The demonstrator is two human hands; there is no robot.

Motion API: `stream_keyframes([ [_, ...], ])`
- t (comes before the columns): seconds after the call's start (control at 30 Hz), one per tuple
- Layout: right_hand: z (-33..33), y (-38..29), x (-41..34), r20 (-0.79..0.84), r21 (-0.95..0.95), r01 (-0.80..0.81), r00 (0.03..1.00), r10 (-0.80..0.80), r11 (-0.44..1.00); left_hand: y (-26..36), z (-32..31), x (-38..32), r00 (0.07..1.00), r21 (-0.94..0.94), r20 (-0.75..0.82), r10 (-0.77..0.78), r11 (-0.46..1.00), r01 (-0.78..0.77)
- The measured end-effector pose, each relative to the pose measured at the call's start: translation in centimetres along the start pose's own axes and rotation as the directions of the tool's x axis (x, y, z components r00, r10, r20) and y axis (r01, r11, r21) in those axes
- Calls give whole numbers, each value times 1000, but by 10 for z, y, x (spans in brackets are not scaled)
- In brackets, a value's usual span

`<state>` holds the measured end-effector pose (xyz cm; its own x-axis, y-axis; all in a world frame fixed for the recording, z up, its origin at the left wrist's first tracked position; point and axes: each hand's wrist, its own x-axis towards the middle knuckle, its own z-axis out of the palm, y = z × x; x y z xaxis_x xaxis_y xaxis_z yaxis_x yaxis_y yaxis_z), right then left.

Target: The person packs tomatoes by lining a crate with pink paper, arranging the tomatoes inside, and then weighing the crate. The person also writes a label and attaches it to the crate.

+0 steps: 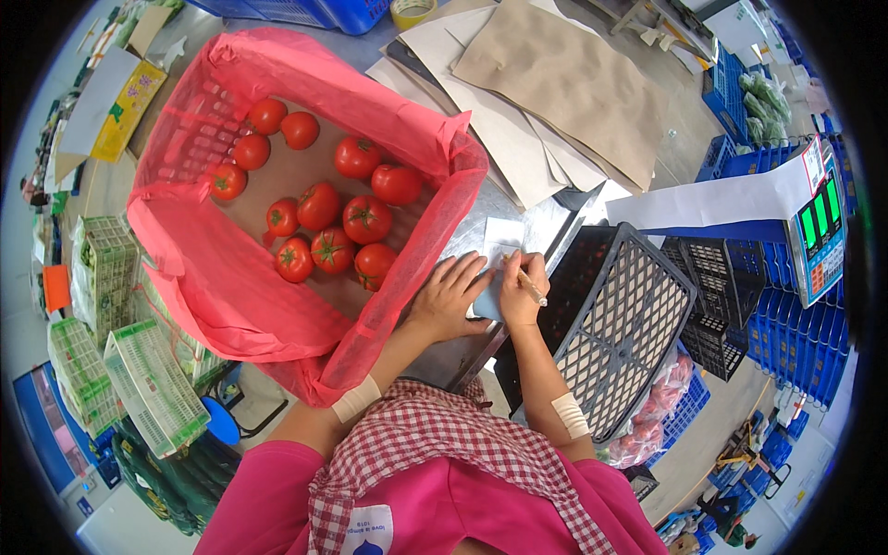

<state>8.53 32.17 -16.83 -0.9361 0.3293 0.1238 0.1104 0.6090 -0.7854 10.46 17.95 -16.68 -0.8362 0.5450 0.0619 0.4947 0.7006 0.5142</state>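
My right hand (523, 288) grips a pen (533, 287), its tip on a small white paper pad (504, 234) that lies on the metal table (458, 354). Flat beside it, my left hand (451, 295) rests with fingers spread at the pad's left edge. To the left of that hand stands a crate lined with pink-red fabric (416, 305). Several ripe tomatoes (333, 250) with green stems lie loose on the crate's brown bottom.
Sheets of brown and white cardboard (555, 83) lie behind the pad. A black plastic crate (624, 333) stands close by my right forearm. Beyond it is a scale display (820, 222). A yellow tape roll (413, 12) and a blue crate (298, 10) sit at the back.
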Motion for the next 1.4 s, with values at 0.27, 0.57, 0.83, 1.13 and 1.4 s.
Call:
stream_keyframes([
  [0.27, 2, 6, -2, -72, 357, -104, 988, 139, 928, 0, 0, 0, 1000, 9, -18, 7, 1000, -7],
  [0.57, -1, 6, -13, 2, 370, -85, 996, 91, 925, -1, 2, -1, 1000, -19, -25, 7, 1000, -7],
  [0.83, -2, 2, -10, 49, 121, 33, 998, -39, 992, 0, 0, -1, 999, -25, -33, -1, 1000, 0],
  [1.13, -3, -1, -9, 97, 102, 28, 995, -38, 994, -1, 2, -1, 999, -30, -42, 8, 1000, -9],
  [1.4, -1, 1, -11, 26, 33, 32, 999, -33, 999, -1, 1, -1, 999, -43, -37, 3, 999, -4],
])
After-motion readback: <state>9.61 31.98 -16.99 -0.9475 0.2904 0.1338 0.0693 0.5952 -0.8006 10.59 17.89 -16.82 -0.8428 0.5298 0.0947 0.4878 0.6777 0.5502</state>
